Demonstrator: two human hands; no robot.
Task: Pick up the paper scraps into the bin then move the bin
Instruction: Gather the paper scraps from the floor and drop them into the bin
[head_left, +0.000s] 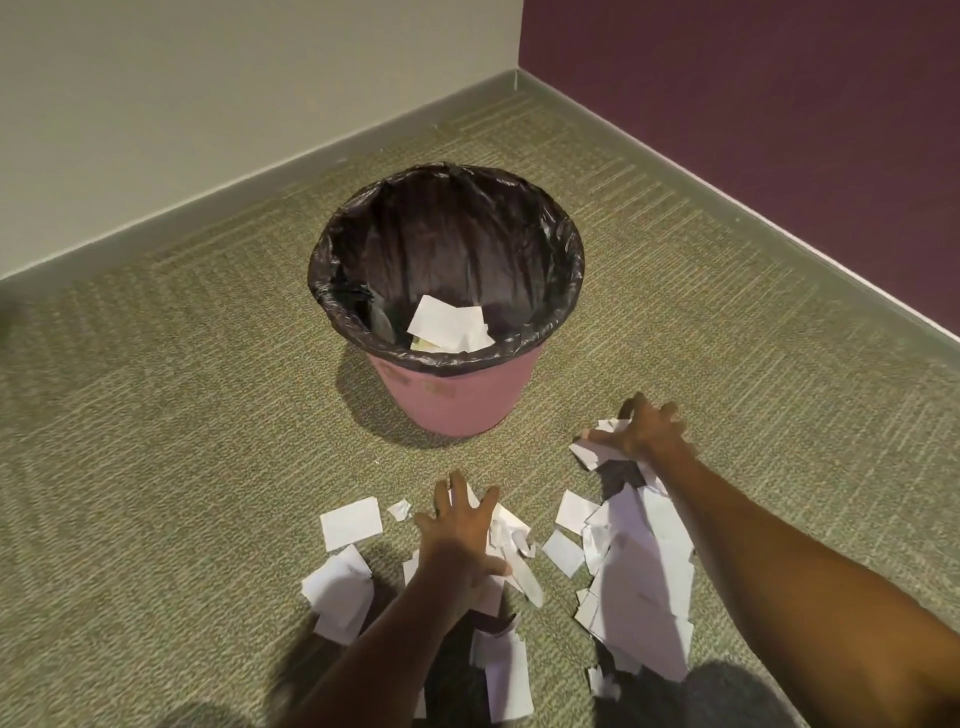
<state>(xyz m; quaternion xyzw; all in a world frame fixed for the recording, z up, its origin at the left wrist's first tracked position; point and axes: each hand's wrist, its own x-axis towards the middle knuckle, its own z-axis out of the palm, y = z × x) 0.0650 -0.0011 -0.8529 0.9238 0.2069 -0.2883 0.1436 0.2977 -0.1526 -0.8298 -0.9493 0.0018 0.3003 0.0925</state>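
Right hand (641, 431) has its grip bunched around a wad of paper scraps (639, 561), the left hand (462, 530) is splayed flat on the pile. The pink bin (457, 400) sits just ahead of both. Loose handful like that, so bits could easily flutter out short of the black liner (332, 260) — and a bump could tip the bin.

— Where does the single view look from?
— From the person's head, facing forward and steeply down at the green carpeted floor (156, 467).
— How close?
— Near: the round pink plastic bin with its black liner (457, 400) sits mid-frame, the room's corner beyond it.
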